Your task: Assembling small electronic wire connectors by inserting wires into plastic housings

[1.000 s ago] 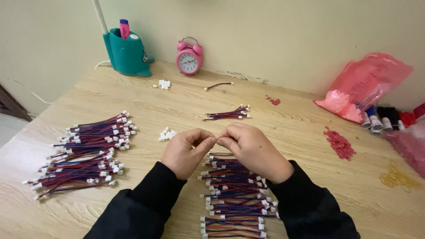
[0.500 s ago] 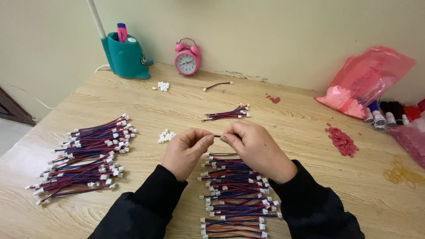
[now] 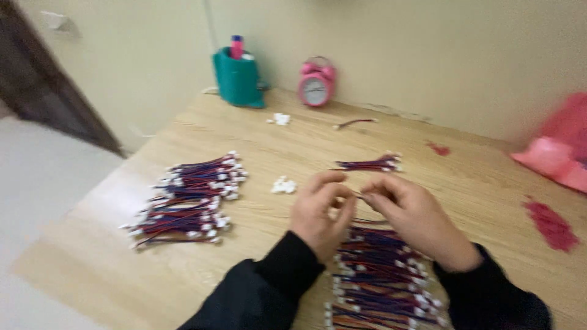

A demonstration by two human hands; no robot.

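Head view, blurred by motion: both hands meet at the middle of the frame, just above the near pile of wire leads (image 3: pixel 379 281) that fills the lower centre. The left hand (image 3: pixel 319 211) has its fingers curled in, thumb and forefinger pinched together; the right hand (image 3: pixel 413 223) mirrors it, fingertips pressed toward the left. Between them runs a thin wire lead (image 3: pixel 358 194), its long axis roughly left to right across the frame, one end at each pinch, so neither hand is nearer. Whether a white connector sits on it I cannot tell. A small heap of white connectors (image 3: pixel 284 185) lies just left of the left hand, on the wooden table (image 3: pixel 483 183).
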